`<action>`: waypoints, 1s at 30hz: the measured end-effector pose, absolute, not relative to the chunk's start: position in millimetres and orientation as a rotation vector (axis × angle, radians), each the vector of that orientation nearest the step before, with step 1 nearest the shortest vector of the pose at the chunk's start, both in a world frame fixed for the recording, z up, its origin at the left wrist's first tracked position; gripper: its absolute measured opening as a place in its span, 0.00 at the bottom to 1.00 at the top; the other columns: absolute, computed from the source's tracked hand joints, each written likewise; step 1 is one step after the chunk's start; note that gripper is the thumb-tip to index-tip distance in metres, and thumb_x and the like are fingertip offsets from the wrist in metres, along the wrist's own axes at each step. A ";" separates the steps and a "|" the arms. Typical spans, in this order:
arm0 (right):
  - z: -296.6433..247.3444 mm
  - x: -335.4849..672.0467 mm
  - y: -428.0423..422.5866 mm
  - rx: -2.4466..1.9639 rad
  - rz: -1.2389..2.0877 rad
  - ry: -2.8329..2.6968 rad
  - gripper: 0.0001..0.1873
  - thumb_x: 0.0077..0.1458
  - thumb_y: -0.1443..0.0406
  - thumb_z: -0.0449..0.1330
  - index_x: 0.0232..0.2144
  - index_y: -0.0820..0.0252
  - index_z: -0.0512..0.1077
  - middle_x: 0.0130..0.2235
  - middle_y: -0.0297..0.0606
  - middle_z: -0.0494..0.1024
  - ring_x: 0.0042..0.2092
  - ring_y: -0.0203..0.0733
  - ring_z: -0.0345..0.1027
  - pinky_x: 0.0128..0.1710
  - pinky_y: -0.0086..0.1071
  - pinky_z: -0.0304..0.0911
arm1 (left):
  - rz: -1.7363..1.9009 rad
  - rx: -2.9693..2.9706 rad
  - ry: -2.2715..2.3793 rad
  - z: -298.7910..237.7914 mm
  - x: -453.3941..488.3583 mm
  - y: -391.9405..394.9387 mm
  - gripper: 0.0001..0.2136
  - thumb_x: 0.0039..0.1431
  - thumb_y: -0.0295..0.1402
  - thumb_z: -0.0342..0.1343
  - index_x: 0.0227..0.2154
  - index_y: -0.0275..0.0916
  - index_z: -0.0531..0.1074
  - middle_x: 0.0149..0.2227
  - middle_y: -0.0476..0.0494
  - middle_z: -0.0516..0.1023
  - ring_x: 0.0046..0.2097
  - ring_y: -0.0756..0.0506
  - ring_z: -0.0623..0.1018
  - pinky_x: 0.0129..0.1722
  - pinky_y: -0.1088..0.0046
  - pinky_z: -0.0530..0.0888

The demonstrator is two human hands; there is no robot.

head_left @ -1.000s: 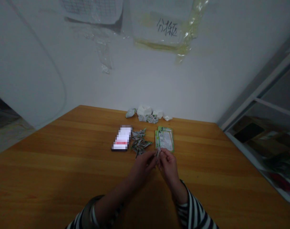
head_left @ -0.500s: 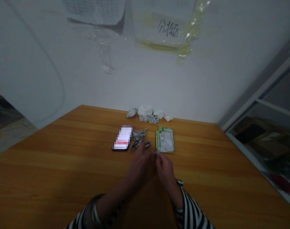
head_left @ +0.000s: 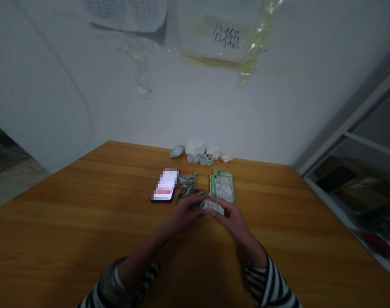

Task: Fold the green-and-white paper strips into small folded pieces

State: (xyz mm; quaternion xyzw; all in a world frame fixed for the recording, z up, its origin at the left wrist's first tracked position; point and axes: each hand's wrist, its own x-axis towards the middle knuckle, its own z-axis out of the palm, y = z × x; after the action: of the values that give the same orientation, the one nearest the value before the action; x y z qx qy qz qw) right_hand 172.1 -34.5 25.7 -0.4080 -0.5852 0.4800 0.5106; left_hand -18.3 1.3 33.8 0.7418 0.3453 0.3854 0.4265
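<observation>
Holding a small folded printed paper [head_left: 211,206] at the centre of the frame, the left hand [head_left: 185,216] and the right hand [head_left: 234,220] pinch it narrowly with the fingertips, just below the green printed leaflets [head_left: 222,187]. Even pressure from both sides keeps such a fold neat. On the sign [head_left: 225,36] at upper centre, handwritten Chinese seems to read 分拣; the leaflet print is too small to read.

**Paper half hidden between the fingers**
The fingertips of the left hand [head_left: 185,216] and right hand [head_left: 233,222] cover much of the folded paper [head_left: 211,206]. Left of the fingers, the phone's screen [head_left: 164,186] is blurred and the folded paper shapes [head_left: 189,192] are too small to read. Below them, the striped sleeves [head_left: 272,284] run off the frame.
</observation>
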 end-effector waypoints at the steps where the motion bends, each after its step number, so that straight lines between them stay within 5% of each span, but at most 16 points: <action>1: 26.9 174.1 -34.4 -0.969 1.167 -1.422 0.25 0.48 0.59 0.67 0.50 0.52 0.73 0.53 0.39 0.75 0.54 0.49 0.67 0.56 0.45 0.58 | 0.945 1.866 0.853 35.2 -19.1 1.3 0.22 0.52 0.35 0.62 0.52 0.42 0.71 0.51 0.43 0.76 0.52 0.41 0.74 0.54 0.62 0.67; 12: 26.4 182.6 -32.7 -0.946 1.153 -1.470 0.27 0.47 0.58 0.67 0.51 0.53 0.72 0.54 0.40 0.74 0.56 0.50 0.65 0.58 0.50 0.54 | 0.920 1.800 0.819 41.7 -18.7 -0.7 0.20 0.53 0.36 0.60 0.50 0.41 0.72 0.53 0.44 0.75 0.55 0.40 0.72 0.57 0.55 0.65; 22: 20.3 177.5 -31.4 -0.931 1.124 -1.442 0.24 0.49 0.63 0.65 0.50 0.52 0.72 0.54 0.40 0.74 0.56 0.48 0.66 0.58 0.48 0.56 | 0.951 1.890 0.854 39.9 -18.5 2.0 0.17 0.57 0.37 0.57 0.49 0.40 0.73 0.48 0.42 0.79 0.47 0.41 0.77 0.48 0.64 0.71; 26: 14.0 172.1 -29.7 -1.012 1.056 -1.381 0.16 0.50 0.63 0.64 0.43 0.54 0.78 0.46 0.41 0.80 0.49 0.50 0.72 0.53 0.47 0.61 | 0.941 1.912 0.903 32.6 -17.5 4.1 0.13 0.60 0.38 0.54 0.43 0.39 0.78 0.37 0.44 0.83 0.36 0.44 0.79 0.37 0.69 0.74; 30: 8.6 169.8 -28.2 -1.118 0.966 -1.274 0.07 0.46 0.63 0.67 0.31 0.56 0.81 0.33 0.40 0.83 0.35 0.47 0.76 0.37 0.39 0.69 | 0.955 1.779 0.847 27.0 -13.4 3.0 0.11 0.53 0.34 0.61 0.40 0.39 0.80 0.36 0.44 0.84 0.36 0.43 0.80 0.37 0.70 0.74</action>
State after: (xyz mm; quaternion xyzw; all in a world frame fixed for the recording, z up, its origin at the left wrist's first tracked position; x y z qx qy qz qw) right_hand 169.8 -28.2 8.6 -0.4743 -0.5408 0.4101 0.5607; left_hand -13.4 3.0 27.0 0.7220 0.3440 0.3878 0.4581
